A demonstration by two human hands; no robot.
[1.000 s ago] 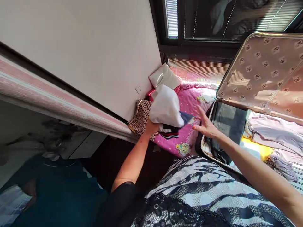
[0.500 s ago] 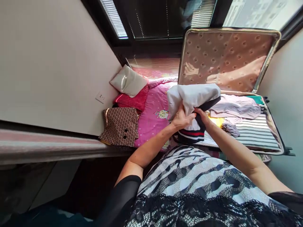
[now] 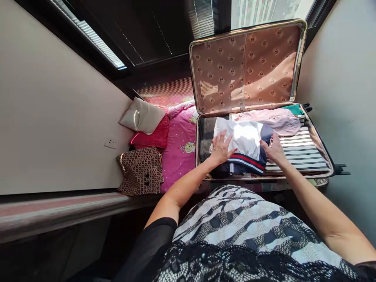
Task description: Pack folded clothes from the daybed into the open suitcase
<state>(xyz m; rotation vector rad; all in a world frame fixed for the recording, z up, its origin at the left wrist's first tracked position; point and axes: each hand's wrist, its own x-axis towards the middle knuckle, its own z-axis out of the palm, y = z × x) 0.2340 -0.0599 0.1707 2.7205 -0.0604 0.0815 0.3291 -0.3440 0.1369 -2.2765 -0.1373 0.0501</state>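
A folded white garment (image 3: 245, 137) with navy parts and a red-white-navy striped hem lies flat in the open suitcase (image 3: 331, 166). My left hand (image 3: 221, 149) rests on its left side, fingers spread over the white cloth. At the garment's navy right edge is my right hand (image 3: 273, 150), its thumb and fingers apart and touching the fabric. Beside and behind the garment lie a pale pink piece of clothing (image 3: 280, 119) and a black-and-white striped cloth (image 3: 302, 150). Dark folded cloth (image 3: 206, 133) shows at the case's left end.
The suitcase's raised lid (image 3: 246, 70) leans back near the window. On the left are a pink bedspread (image 3: 176, 164), a white cushion (image 3: 142, 116), a red cushion (image 3: 151, 135) and brown patterned fabric (image 3: 141, 170). Walls stand on both sides.
The white garment has gone from being held bunched above the suitcase to lying flat inside it. Both hands have lowered and spread apart on it, and the view has shifted.
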